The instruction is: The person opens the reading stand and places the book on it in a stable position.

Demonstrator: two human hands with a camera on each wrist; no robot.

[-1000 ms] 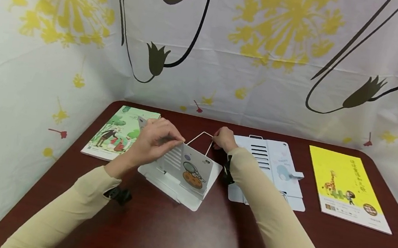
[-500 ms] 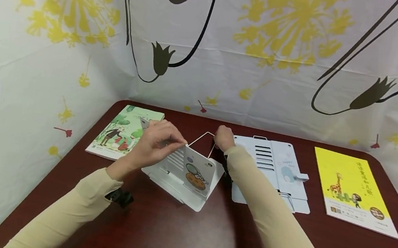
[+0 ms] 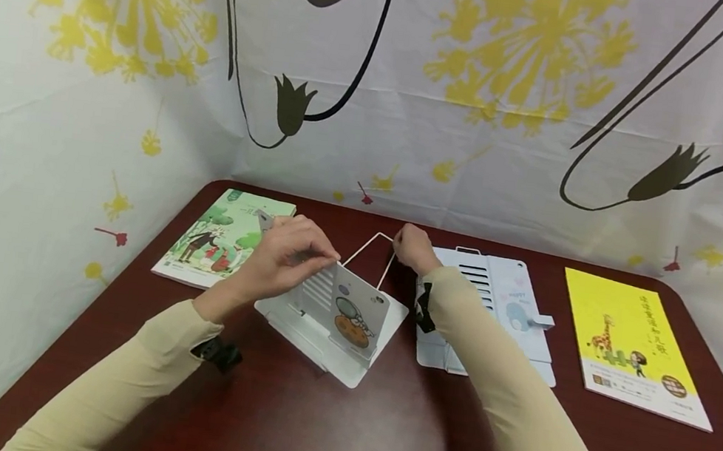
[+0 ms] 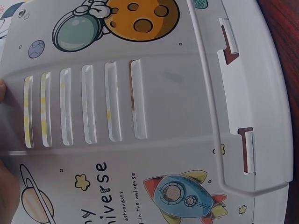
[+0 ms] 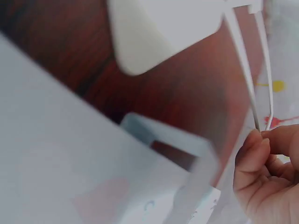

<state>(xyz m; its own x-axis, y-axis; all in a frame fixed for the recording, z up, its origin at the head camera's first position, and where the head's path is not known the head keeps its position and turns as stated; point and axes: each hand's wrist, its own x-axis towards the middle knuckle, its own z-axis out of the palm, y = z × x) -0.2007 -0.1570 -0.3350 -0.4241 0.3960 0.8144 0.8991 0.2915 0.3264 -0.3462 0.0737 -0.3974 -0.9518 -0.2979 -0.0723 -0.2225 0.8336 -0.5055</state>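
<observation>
A white book stand [image 3: 358, 314] with a cartoon astronaut on it stands partly unfolded, its back panel tilted up from the flat base. My left hand [image 3: 294, 255] pinches the panel's top edge. In the left wrist view, the panel [image 4: 177, 102] fills the picture, with slots, a rocket and a planet printed on it. Behind the panel, a bent wire support [image 3: 362, 248] sticks out. My right hand [image 3: 414, 248] pinches the corner of this wire between thumb and index finger, as the right wrist view shows of the hand [image 5: 271, 177].
A second, pale blue book stand [image 3: 517, 295] lies flat under my right forearm, its clip sticking out on the right. A green picture book [image 3: 215, 246] lies at the left and a yellow book [image 3: 632, 346] at the right. A patterned cloth [image 3: 372, 130] hangs behind the table.
My right hand has lifted slightly away from me with the wire corner, while its wrist has turned a little. The left hand keeps its pinch on the panel. The head view has shifted slightly.
</observation>
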